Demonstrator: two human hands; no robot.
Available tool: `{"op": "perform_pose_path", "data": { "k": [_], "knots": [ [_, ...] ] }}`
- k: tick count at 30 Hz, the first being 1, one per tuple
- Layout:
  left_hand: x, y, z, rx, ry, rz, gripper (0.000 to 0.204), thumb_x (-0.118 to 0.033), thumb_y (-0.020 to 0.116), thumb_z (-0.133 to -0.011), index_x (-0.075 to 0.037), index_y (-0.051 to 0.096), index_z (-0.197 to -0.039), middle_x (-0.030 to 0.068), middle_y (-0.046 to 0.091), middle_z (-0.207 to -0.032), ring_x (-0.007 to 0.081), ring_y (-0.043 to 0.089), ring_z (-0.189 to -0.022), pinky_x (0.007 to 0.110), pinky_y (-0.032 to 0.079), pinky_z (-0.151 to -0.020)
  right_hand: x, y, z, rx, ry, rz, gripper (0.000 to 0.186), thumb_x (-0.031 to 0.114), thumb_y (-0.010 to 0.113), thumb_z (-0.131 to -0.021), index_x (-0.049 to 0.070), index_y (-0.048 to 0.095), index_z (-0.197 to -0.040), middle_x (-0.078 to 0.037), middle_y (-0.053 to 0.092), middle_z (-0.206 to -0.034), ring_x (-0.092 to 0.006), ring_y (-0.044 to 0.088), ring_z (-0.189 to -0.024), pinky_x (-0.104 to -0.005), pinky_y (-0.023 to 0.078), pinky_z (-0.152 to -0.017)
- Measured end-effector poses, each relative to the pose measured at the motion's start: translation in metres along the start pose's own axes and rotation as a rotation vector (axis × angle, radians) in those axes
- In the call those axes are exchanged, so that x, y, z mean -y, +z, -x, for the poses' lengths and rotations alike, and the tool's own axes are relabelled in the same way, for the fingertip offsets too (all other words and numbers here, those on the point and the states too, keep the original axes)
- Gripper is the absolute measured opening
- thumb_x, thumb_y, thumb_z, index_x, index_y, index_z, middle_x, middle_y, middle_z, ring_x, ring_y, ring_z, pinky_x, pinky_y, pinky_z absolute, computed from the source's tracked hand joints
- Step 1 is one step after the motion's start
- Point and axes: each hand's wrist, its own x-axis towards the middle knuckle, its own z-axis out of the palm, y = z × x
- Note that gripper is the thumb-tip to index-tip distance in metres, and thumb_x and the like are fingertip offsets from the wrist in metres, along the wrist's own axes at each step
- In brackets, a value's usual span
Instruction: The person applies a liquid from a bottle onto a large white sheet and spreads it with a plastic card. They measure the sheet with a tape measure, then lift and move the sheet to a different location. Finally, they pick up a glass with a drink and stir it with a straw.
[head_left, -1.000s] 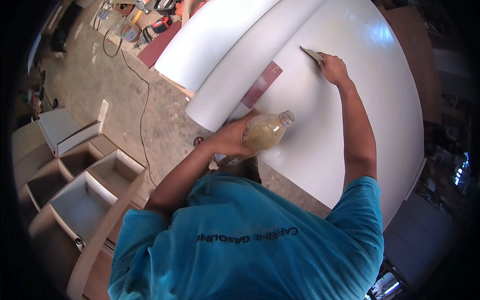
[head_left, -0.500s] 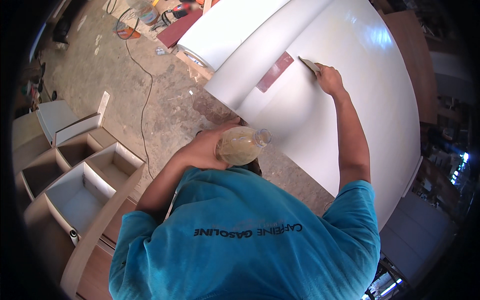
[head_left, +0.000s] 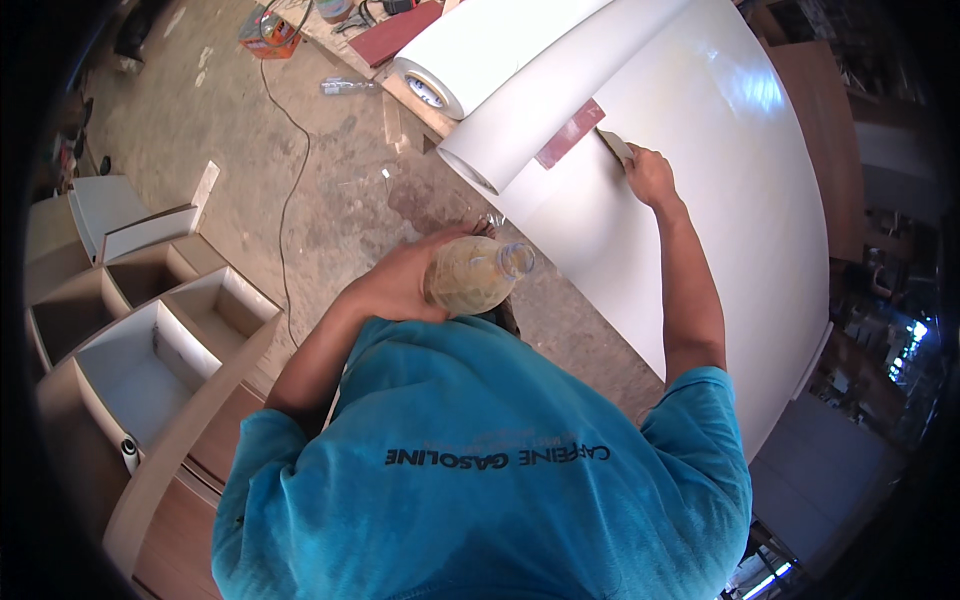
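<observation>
My left hand (head_left: 398,280) is wrapped round a clear plastic bottle (head_left: 468,275) of cloudy yellowish contents, its open mouth tilted to the right in front of my chest. In my right hand (head_left: 652,178) is a thin flat scraper (head_left: 614,145), gripped at its near end. The blade reaches down to the broad white sheet (head_left: 745,220), its tip close beside a reddish-brown strip (head_left: 571,134). One side of the sheet curls up into a loose roll (head_left: 560,95) along the strip's far-left edge.
Another thick white roll (head_left: 428,84) lies behind the curled one. Beyond it are a dark red board (head_left: 397,35) and an orange box (head_left: 268,38). A cable (head_left: 288,205) crosses the floor. At the left stands an open wooden cabinet (head_left: 150,345) with several compartments.
The scraper's tip has come nearer the reddish-brown strip. The curled roll's end now shows as a round opening. The whole view has shifted slightly; both hands keep their holds.
</observation>
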Motion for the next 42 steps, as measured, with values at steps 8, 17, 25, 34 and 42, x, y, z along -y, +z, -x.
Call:
{"op": "perform_pose_path", "data": {
  "k": [8,17,25,34,42],
  "knots": [
    [0.002,-0.003,0.015,-0.019,0.026,-0.065,0.105,-0.015,0.080,-0.055,-0.006,0.038,-0.150,0.0158,0.051,-0.146,0.0298,0.053,-0.132,0.038,0.041,-0.111,0.024,0.002,0.018,0.033,-0.009,0.067,0.041,0.014,0.051,-0.094,0.009,0.062,-0.133,-0.021,0.072,-0.102,-0.0365,0.069,-0.095,-0.0453,0.054,-0.091],
    [0.014,-0.007,0.028,-0.036,0.047,-0.003,0.102,-0.015,0.082,-0.056,-0.006,0.041,-0.148,0.0160,0.057,-0.139,0.0277,0.056,-0.128,0.038,0.043,-0.109,0.050,0.010,0.047,0.057,-0.027,0.034,0.042,0.014,0.053,-0.091,0.009,0.062,-0.132,-0.022,0.071,-0.103,-0.0370,0.069,-0.097,-0.0461,0.053,-0.092],
    [0.040,-0.042,0.048,-0.116,-0.013,0.043,0.095,-0.018,0.085,-0.063,-0.002,0.042,-0.146,0.0167,0.058,-0.137,0.0263,0.055,-0.128,0.038,0.041,-0.109,0.088,0.039,0.089,-0.022,-0.093,-0.021,0.042,0.009,0.053,-0.084,0.007,0.067,-0.124,-0.026,0.070,-0.092,-0.0400,0.070,-0.087,-0.0474,0.054,-0.087],
    [0.125,-0.064,-0.024,-0.292,0.144,0.191,0.108,-0.013,0.081,-0.069,-0.004,0.018,-0.156,0.0172,0.040,-0.151,0.0281,0.040,-0.140,0.039,0.032,-0.116,0.148,0.049,0.124,-0.035,-0.072,-0.071,0.040,0.007,0.052,-0.085,0.008,0.068,-0.121,-0.026,0.069,-0.088,-0.0414,0.068,-0.085,-0.0499,0.053,-0.082],
    [0.166,-0.037,-0.056,-0.068,-0.012,0.390,0.108,-0.008,0.083,-0.069,-0.003,0.018,-0.155,0.0172,0.040,-0.149,0.0283,0.039,-0.140,0.039,0.033,-0.115,0.166,0.057,0.131,-0.041,0.036,-0.071,0.036,0.009,0.053,-0.087,0.006,0.068,-0.120,-0.026,0.069,-0.088,-0.0426,0.068,-0.086,-0.0508,0.053,-0.082]
  ]
}}
